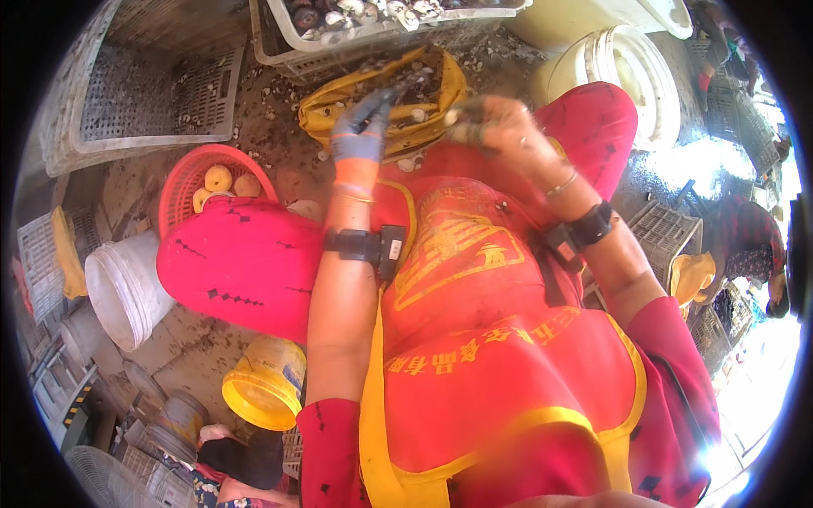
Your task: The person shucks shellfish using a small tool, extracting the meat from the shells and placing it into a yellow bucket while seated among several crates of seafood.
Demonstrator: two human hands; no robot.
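Note:
My left hand (362, 125), in a grey-blue glove with an orange cuff, is over the left part of a yellow sack (318, 114). Motion smears its fingers, so whether they grip anything is unclear. My right hand (495, 125) is at the sack's right side, fingers curled together. Something pale shows at its fingertips, too blurred to name. Dark bits and a few whitish pieces lie inside the sack's open mouth, on the ground in front of my lap.
Beyond the sack stands a pale crate (292, 34) of dark and white roundish pieces. At left are a large grey crate (157, 140), a red basket (174, 182) with yellowish round things, a white bucket (127, 292) and a yellow bucket (262, 402). White tubs (665, 85) stand far right.

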